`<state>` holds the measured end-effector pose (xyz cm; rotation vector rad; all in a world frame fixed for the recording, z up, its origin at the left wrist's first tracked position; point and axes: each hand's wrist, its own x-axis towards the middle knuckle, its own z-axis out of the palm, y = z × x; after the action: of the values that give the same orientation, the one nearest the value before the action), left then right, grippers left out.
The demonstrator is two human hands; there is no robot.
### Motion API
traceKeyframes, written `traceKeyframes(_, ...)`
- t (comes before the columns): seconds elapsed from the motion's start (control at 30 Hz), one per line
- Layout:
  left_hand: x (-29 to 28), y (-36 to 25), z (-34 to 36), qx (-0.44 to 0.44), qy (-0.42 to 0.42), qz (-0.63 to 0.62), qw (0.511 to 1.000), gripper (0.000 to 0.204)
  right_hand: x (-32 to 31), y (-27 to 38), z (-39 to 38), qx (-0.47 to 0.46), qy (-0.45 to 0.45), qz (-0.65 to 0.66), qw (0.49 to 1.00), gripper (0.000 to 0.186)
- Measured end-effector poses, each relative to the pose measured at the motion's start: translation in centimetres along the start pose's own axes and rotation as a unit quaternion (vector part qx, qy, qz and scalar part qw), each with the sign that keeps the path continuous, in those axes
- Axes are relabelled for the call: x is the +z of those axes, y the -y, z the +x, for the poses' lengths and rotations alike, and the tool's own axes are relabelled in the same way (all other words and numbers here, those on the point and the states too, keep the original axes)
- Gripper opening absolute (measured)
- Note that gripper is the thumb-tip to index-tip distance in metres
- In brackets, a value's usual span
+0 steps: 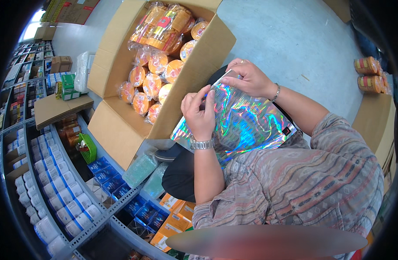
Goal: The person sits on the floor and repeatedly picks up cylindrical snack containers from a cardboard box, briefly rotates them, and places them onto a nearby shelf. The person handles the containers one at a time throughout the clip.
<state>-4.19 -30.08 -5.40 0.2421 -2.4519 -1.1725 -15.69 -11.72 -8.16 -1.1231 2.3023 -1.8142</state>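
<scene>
A shiny holographic silver pouch [246, 125] lies across my lap, catching rainbow colours. Its upper edge runs between my two hands. My left hand [199, 113], with a metal watch at the wrist, is closed on the left part of that edge, thumb and fingers pinching. At the upper corner my right hand [251, 79] grips the same edge with thumb and bent fingers; a bracelet circles that wrist. What is inside the pouch cannot be seen. Just left of my hands stands an open cardboard box [166, 117] holding several orange-lidded, plastic-wrapped jars [152, 84].
Wrapped packs of jars [164, 26] lie on top in the box. Left are shelves with white-and-blue rolls [62, 190], blue boxes [105, 175] and a green basket [88, 147]. More wrapped jars [370, 76] stand on a carton at far right. Pale floor [285, 39] lies ahead.
</scene>
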Motion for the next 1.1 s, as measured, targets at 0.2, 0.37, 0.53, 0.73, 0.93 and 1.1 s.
traceKeyframes(0.2, 0.7, 0.0, 0.4, 0.026, -0.029, -0.04, 0.998, 0.013, -0.2, 0.3, 0.0, 0.009, 0.002, -0.016, 1.0, 0.03)
traceKeyframes(0.37, 0.9, -0.2, 0.2, 0.025, -0.047, -0.027, 0.998, 0.013, -0.2, 0.6, 0.0, 0.014, 0.002, -0.01, 1.0, 0.025)
traceKeyframes(0.53, 0.7, -0.3, 0.3, 0.044, -0.05, -0.003, 0.998, 0.013, -0.1, 0.5, -0.1, 0.004, -0.009, -0.008, 1.0, 0.025)
traceKeyframes(0.73, 0.7, -0.2, 0.4, 0.077, -0.058, 0.031, 0.995, 0.012, -0.4, 0.2, 0.1, 0.013, 0.013, -0.031, 0.999, 0.028)
traceKeyframes(0.93, 0.6, -1.3, 0.1, 0.136, -0.081, 0.051, 0.986, 0.011, -0.3, 1.7, -0.1, 0.089, -0.03, 0.024, 0.995, 0.024)
traceKeyframes(1.1, -0.4, -3.2, 0.6, 0.102, 0.002, 0.041, 0.994, 0.012, -0.3, 2.3, -0.3, -0.108, -0.087, -0.039, 0.99, 0.026)
